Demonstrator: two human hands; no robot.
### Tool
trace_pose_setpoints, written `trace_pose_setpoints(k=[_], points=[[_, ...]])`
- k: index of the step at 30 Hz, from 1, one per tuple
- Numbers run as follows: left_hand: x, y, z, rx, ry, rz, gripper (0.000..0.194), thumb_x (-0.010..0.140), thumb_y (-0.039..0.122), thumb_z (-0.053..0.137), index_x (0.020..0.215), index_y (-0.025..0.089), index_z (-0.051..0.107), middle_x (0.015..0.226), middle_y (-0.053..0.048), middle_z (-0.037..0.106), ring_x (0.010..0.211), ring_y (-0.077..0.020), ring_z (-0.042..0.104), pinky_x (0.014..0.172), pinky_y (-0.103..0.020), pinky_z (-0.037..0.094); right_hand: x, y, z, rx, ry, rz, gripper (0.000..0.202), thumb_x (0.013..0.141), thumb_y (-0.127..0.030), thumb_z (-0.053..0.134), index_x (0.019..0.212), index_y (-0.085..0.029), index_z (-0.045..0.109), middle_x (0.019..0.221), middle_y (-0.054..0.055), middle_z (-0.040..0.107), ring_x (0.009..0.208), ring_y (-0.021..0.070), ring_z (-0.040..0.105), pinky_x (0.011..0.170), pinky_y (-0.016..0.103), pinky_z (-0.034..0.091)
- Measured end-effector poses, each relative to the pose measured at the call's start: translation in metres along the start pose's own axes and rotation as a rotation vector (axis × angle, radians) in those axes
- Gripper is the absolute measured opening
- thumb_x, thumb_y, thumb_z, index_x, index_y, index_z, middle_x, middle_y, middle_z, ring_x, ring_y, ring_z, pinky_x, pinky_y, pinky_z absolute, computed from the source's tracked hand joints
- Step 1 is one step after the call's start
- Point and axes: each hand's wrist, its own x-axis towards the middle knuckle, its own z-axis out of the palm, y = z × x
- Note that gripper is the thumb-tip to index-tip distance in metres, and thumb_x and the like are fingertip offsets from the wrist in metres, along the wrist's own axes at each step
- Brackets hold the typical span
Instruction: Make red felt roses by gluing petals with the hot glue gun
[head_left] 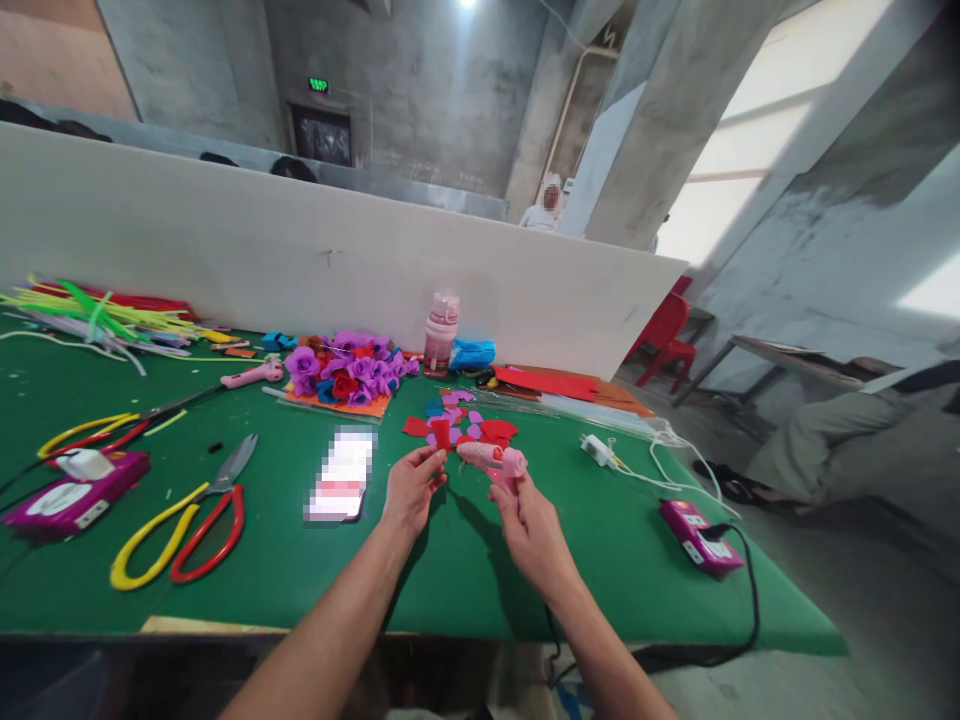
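My right hand (531, 520) is wrapped round the grip of a pink hot glue gun (491, 460), whose nozzle points left. Pinched between the fingers of my left hand (414, 488) is a small red paper piece (441, 435), close to the nozzle. Whether glue is on it is too small to tell. Just beyond both hands lie loose purple petal pieces (474, 432) and red paper pieces (498, 431). A bunch of purple, red and blue paper flowers (358, 370) rests on an orange sheet farther back. Left of my left hand lies a lit phone (341, 475).
Scissors with yellow and red handles (214, 530) lie at left, near a purple power strip (79, 495) and a second pink glue gun (253, 374). A pink bottle (441, 335) stands before the white partition (322, 240). At right are a white charger (598, 450) and another purple power strip (699, 540).
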Motion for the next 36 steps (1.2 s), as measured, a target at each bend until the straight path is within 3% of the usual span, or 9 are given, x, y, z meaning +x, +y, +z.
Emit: trace_pose_setpoints(k=[30, 36], points=[[0.0009, -0.0007, -0.0004, -0.001, -0.001, -0.016, 0.034, 0.045, 0.024, 0.081, 0.073, 0.013, 0.064, 0.064, 0.002, 0.060, 0.053, -0.0057, 0.051, 0.055, -0.021, 0.041, -0.0003, 0.0024, 0.0011, -0.001, 0.018, 0.000, 0.031, 0.089, -0.030, 0.038, 0.114, -0.015, 0.050, 0.083, 0.009, 0.067, 0.072, 0.0211, 0.063, 0.063, 0.028, 0.046], [0.0011, -0.0009, -0.0003, 0.008, 0.006, -0.021, 0.035, 0.045, 0.025, 0.081, 0.073, 0.013, 0.064, 0.064, 0.002, 0.059, 0.053, -0.0057, 0.051, 0.054, -0.021, 0.040, -0.0006, 0.0039, 0.0006, -0.002, 0.024, 0.016, 0.032, 0.089, -0.031, 0.038, 0.113, -0.014, 0.050, 0.079, 0.009, 0.067, 0.069, 0.0214, 0.063, 0.057, 0.027, 0.045]])
